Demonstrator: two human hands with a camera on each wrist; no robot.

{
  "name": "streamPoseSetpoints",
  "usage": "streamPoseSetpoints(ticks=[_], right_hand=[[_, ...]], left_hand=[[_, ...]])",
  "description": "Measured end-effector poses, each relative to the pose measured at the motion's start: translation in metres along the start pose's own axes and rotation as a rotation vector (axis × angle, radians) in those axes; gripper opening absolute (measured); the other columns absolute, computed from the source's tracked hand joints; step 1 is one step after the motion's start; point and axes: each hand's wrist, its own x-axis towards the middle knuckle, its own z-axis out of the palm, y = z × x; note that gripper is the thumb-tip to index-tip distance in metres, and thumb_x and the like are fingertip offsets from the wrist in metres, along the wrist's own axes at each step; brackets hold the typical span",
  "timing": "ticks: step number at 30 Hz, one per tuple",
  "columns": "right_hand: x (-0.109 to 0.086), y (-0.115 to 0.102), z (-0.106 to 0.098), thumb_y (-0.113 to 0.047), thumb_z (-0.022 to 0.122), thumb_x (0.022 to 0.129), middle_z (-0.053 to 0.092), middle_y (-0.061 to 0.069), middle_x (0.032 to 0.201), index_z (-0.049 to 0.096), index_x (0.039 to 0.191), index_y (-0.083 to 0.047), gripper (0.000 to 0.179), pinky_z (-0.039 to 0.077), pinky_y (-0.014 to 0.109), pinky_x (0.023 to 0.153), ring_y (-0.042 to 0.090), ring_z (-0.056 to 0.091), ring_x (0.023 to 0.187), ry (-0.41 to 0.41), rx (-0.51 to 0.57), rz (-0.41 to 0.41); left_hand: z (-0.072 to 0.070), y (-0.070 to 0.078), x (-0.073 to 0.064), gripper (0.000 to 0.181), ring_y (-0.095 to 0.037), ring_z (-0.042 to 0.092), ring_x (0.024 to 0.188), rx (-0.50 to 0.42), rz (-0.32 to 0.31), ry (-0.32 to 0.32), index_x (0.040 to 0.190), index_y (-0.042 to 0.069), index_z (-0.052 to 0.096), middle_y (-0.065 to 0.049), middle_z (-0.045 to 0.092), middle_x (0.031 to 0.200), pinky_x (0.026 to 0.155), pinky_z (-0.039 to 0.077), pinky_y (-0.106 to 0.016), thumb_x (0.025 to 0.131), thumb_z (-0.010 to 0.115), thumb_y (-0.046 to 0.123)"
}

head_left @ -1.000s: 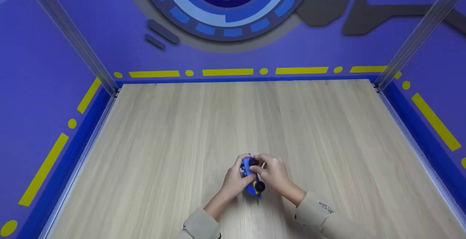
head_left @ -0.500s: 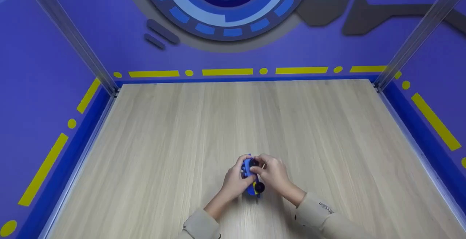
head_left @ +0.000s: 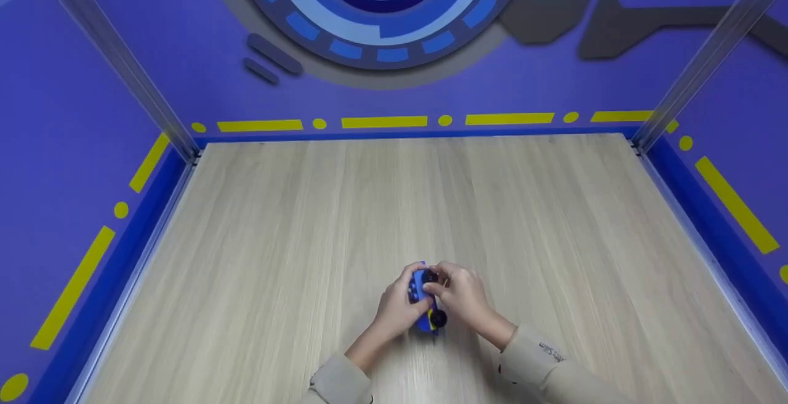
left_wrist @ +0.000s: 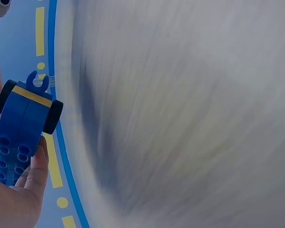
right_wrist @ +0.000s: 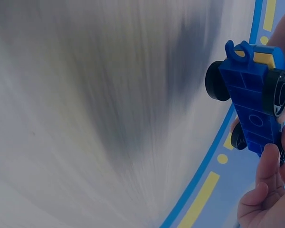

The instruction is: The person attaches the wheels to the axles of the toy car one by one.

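A blue toy car (head_left: 426, 325) with black wheels and a yellow band is tilted up on its side between both hands, above the table. Round its body curls my left hand (head_left: 397, 302), the thumb lying across it. My right hand (head_left: 463, 288) pinches a wheel at the car's far end; that wheel is mostly covered by the fingers. In the left wrist view, studs and an open hook show on the blue car (left_wrist: 28, 114). The right wrist view gives the underside of the car (right_wrist: 247, 104), with a black wheel (right_wrist: 275, 92) nearest the camera.
A light wood-grain table (head_left: 394, 207) spreads around the hands. Blue-purple panels with yellow dashes, such as the back wall (head_left: 381, 99), enclose it on three sides. Metal posts (head_left: 117, 53) stand at the back corners.
The car has tipped very slightly between the hands and its near end sits a touch lower. Both hands keep nearly the same place and grip.
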Motion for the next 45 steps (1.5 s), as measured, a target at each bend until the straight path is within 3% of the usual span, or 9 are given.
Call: streamPoseSetpoints(ticks=[10, 23, 45], right_hand=[[-0.003, 0.004, 0.005, -0.018, 0.069, 0.073, 0.060, -0.004, 0.068, 0.063, 0.090, -0.008, 0.020, 0.043, 0.017, 0.055, 0.005, 0.051, 0.061, -0.003, 0.015, 0.013], [-0.006, 0.009, 0.010, -0.017, 0.071, 0.072, 0.060, -0.004, 0.067, 0.063, 0.089, -0.007, 0.021, 0.040, 0.016, 0.050, 0.004, 0.050, 0.058, -0.005, 0.032, 0.028], [-0.010, 0.010, 0.010, -0.020, 0.068, 0.075, 0.058, -0.003, 0.068, 0.062, 0.095, -0.006, 0.025, 0.039, 0.015, 0.048, 0.003, 0.047, 0.058, -0.062, 0.062, 0.064]], left_hand=[[0.002, -0.004, -0.001, 0.057, -0.027, 0.054, 0.105, -0.026, -0.013, -0.001, 0.130, 0.014, 0.037, -0.014, 0.053, 0.121, 0.083, 0.047, -0.043, 0.079, 0.061, 0.014], [0.002, -0.012, 0.001, 0.057, -0.026, 0.055, 0.102, 0.018, -0.012, 0.008, 0.126, 0.018, 0.042, -0.012, 0.056, 0.116, 0.081, 0.046, -0.042, 0.074, 0.063, 0.016], [0.000, -0.015, -0.001, 0.055, -0.029, 0.052, 0.107, -0.065, -0.051, -0.049, 0.126, 0.018, 0.042, -0.014, 0.052, 0.121, 0.084, 0.045, -0.046, 0.076, 0.064, 0.018]])
